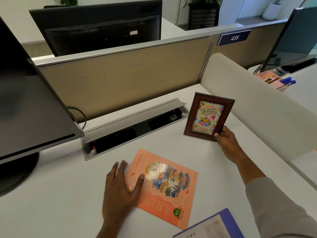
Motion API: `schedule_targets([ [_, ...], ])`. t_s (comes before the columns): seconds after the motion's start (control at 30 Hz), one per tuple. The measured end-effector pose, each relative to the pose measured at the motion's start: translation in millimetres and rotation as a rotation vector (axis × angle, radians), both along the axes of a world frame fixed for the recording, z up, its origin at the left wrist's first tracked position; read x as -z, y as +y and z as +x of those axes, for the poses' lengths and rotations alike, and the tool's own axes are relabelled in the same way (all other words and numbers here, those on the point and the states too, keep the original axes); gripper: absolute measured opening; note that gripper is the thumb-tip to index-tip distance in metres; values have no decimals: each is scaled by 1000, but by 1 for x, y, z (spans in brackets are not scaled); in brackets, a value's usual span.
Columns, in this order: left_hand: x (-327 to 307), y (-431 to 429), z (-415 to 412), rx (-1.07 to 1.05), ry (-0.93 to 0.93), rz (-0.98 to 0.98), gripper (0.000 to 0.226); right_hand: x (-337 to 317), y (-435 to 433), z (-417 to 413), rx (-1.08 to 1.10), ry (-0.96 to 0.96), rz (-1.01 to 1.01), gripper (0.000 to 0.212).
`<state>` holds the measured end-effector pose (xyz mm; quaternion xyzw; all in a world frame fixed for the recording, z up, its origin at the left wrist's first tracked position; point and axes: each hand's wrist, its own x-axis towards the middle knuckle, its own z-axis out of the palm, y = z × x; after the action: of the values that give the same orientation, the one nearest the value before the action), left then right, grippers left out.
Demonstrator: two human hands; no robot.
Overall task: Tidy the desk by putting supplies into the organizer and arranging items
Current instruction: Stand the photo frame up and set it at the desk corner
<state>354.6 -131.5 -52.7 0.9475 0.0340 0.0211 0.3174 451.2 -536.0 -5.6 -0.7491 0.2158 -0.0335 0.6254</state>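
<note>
A brown wooden picture frame (208, 115) with a "Happy Birthday" card stands upright on the white desk (51, 212), near the right divider. My right hand (226, 140) grips its lower right corner. An orange notebook (164, 186) with a landscape picture lies flat in front of me. My left hand (121, 188) rests flat on the notebook's left edge, fingers spread. A pink organizer tray (269, 79) holding pens sits on the neighbouring desk beyond the divider, with blue pens (288, 81) beside it.
A monitor (30, 103) on a round base fills the left side. An open cable trough (133, 127) runs along the tan partition (120, 78). A white curved divider (253, 107) borders the right. A blue-edged booklet (212, 225) lies at the front edge.
</note>
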Motion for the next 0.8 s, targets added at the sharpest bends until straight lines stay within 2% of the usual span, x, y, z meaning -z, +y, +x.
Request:
schedule_targets([
  [0.3,0,0,0,-2,7,2,87,0,2,-11,11,-17,1,32],
  [0.8,0,0,0,6,0,13,86,2,11,-1,21,32,-55,38],
])
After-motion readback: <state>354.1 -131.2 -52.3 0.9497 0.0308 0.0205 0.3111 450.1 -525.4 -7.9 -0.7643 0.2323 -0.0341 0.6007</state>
